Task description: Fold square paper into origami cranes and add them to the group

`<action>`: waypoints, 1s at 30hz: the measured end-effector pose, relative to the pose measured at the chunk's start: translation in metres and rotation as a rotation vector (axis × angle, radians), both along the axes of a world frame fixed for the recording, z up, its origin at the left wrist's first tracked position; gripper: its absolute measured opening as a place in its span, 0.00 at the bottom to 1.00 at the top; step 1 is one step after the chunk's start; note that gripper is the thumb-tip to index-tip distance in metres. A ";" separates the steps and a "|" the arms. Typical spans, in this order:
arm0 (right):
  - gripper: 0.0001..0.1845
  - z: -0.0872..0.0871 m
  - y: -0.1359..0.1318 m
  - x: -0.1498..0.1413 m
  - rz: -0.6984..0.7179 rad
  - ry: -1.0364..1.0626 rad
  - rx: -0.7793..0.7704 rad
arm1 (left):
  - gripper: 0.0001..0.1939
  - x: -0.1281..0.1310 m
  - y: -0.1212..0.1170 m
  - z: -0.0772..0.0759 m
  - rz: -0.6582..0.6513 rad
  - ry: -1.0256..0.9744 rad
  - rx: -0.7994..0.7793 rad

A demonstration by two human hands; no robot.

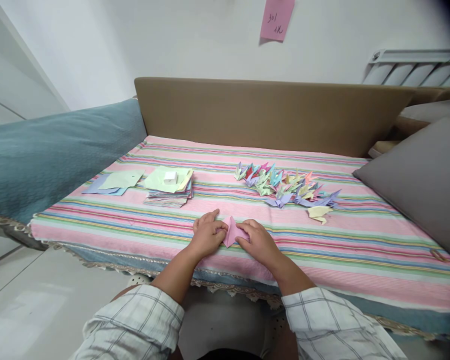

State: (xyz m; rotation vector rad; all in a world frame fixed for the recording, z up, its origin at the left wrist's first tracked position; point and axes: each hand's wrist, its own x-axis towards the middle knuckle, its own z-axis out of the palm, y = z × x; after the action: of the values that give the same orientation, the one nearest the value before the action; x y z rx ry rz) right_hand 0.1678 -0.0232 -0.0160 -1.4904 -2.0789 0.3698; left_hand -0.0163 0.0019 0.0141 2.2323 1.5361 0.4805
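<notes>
A pink sheet of origami paper [231,233], folded to a pointed diamond-like shape, lies on the striped cloth [225,270] in front of me. My left hand [209,234] grips its left side between thumb and fingers, with one finger stretched out toward the back. On the other side, my right hand [258,240] pinches the paper's right edge between thumb and fingertips. Parts of the paper are covered by my fingers. Beyond my right hand sits a group of folded paper cranes [277,182] in many colours, with a pale yellow crane [318,213] nearest me.
At the left, a stack of coloured paper [168,197] bears a small white block [170,178]. Loose blue and green sheets [116,181] lie beside it. A grey cushion [420,175] is at the right; a brown backrest [255,117] rises behind. A ring-shaped item [438,255] lies near the cushion.
</notes>
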 end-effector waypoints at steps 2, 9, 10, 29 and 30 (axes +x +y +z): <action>0.17 0.001 -0.001 0.000 -0.003 0.002 -0.013 | 0.12 0.000 0.000 0.000 -0.011 -0.006 -0.013; 0.18 -0.001 0.000 0.000 -0.006 0.016 -0.014 | 0.10 0.001 -0.001 -0.003 -0.046 0.008 -0.027; 0.18 -0.001 0.000 0.000 -0.004 0.020 -0.010 | 0.09 0.001 -0.001 -0.003 -0.048 0.013 -0.028; 0.20 0.000 0.000 0.001 0.001 0.054 -0.032 | 0.19 0.001 -0.003 -0.005 -0.152 0.019 0.010; 0.20 0.000 0.001 0.001 -0.002 0.058 -0.033 | 0.16 0.001 -0.003 -0.005 -0.154 0.021 0.013</action>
State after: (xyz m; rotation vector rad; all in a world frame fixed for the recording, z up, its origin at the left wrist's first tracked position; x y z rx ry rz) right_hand 0.1689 -0.0226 -0.0164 -1.4826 -2.0355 0.4429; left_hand -0.0152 -0.0014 0.0093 2.3505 1.3610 0.4232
